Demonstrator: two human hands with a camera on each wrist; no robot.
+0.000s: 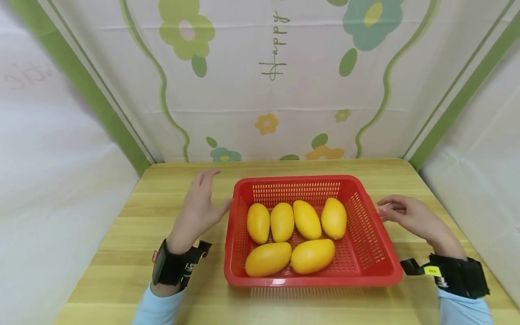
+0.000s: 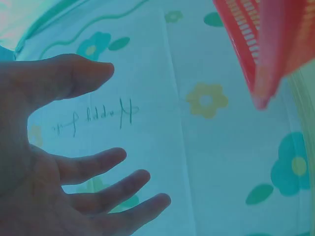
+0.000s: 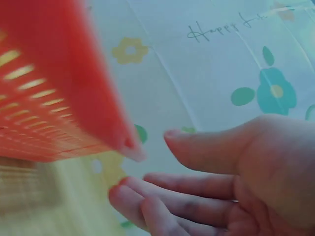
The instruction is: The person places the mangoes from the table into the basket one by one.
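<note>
A red plastic basket (image 1: 325,282) with slotted walls holds several yellow mangoes. Four-across along its back lies a row including one upright mango (image 1: 258,223); in front, two more, a left mango (image 1: 268,259) and a right mango (image 1: 312,256), lie sideways. My left hand (image 1: 197,216) is beside the basket's left rim, thumb spread from the fingers and nothing in its grasp. On the other side, my right hand (image 1: 420,221) hovers by the right rim with loosely bent fingers. The right wrist view shows a gap between its thumb (image 3: 206,150) and the basket's rim.
The basket stands on a light wooden table (image 1: 134,234). Behind it hangs a white cloth (image 1: 231,90) printed with flowers, and white cloth sides close in the table at left and right. Both wrists wear black straps.
</note>
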